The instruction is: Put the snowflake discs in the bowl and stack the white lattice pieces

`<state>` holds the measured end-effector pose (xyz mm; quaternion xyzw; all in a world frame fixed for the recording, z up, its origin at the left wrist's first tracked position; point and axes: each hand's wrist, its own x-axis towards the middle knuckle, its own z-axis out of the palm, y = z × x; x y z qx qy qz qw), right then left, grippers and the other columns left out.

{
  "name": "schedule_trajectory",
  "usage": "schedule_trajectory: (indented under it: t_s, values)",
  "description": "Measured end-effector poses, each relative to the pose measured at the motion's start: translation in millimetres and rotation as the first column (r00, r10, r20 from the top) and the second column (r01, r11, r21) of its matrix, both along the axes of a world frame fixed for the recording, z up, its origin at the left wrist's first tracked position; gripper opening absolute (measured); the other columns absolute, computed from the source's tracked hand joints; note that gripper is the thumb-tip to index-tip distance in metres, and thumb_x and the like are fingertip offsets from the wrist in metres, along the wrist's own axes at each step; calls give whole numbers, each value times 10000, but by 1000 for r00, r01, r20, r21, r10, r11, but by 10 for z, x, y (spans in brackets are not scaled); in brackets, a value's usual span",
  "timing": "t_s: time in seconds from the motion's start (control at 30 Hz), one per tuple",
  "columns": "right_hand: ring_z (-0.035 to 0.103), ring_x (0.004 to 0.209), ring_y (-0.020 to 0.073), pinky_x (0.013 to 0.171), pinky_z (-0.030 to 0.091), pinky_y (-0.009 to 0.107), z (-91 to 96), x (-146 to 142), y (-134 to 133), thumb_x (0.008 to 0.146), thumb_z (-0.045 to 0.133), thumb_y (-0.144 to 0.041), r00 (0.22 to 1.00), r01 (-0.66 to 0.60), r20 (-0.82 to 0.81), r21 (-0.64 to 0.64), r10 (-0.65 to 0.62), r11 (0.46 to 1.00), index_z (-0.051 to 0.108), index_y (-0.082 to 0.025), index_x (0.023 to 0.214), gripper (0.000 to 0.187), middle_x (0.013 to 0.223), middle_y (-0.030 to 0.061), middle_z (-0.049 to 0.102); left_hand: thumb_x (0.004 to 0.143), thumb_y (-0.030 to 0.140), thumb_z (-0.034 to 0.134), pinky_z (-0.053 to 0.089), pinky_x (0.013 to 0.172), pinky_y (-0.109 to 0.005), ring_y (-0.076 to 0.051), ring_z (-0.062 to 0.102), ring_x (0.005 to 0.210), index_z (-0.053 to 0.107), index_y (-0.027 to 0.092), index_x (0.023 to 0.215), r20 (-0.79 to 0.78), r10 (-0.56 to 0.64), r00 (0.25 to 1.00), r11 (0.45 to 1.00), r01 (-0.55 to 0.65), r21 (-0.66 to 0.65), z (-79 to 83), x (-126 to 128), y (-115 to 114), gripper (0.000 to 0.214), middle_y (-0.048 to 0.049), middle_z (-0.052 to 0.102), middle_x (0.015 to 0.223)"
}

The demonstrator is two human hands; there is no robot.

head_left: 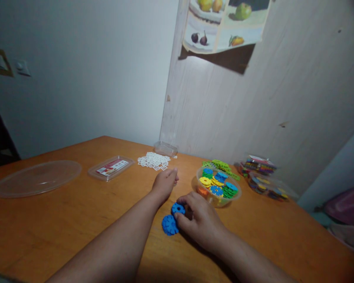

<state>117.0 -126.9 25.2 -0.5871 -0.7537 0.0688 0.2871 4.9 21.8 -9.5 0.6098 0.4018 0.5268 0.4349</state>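
My right hand [199,220] pinches a blue notched disc [177,208] between thumb and fingers; whether more discs lie beneath it I cannot tell. Just left of it, a small stack of blue notched discs [169,225] rests on the wooden table. Farther forward, my left hand [165,183] is closed in a loose fist near a pile of white lattice pieces [154,160]. Its fingers are mostly turned away, so anything inside is hidden. Beyond my right hand stands a clear round tub [238,196] of yellow, blue, green and orange discs.
A large oval clear lid [37,179] and a labelled rectangular lid [110,168] lie at left. A clear box [165,149] stands by the wall. Green pieces [221,166] lie behind the tub. Filled clear containers [267,184] sit at the far right of the table [106,224].
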Motion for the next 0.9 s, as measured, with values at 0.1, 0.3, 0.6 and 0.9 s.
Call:
schedule_trajectory:
  t_s: [0.1,0.3,0.6,0.9]
  values:
    - [560,823,176,732,413,293,87,101,17,804,646,-284,999,3,-36,137,2,990,671,-217,981,191,878,26,628,834,579,499,426,573,-272,-162,576,580,597,165,636,2,-14,1000,1000,14,-4,-34,7,32,469,-33,604,598]
    - [582,867,205,753,427,316,449,613,260,810,638,-394,968,250,-56,277,-244,928,681,-218,935,219,936,42,673,845,602,475,424,566,-274,-167,583,587,608,165,645,-8,-14,1000,1000,14,-13,-96,16,82,499,-39,617,617]
    - [578,834,225,665,382,307,490,850,434,792,609,-466,898,394,140,170,-418,903,714,-235,855,261,851,51,665,865,608,457,408,570,-274,-163,579,582,608,168,649,-20,-16,1000,1000,15,-9,-105,24,76,513,-29,606,599]
    - [563,710,177,626,398,285,505,873,296,839,578,-424,940,333,-161,246,-300,910,675,-205,825,241,770,30,648,842,618,480,413,576,-276,-171,586,598,625,166,652,-12,-12,1000,1000,12,-26,-95,9,58,512,-39,623,611]
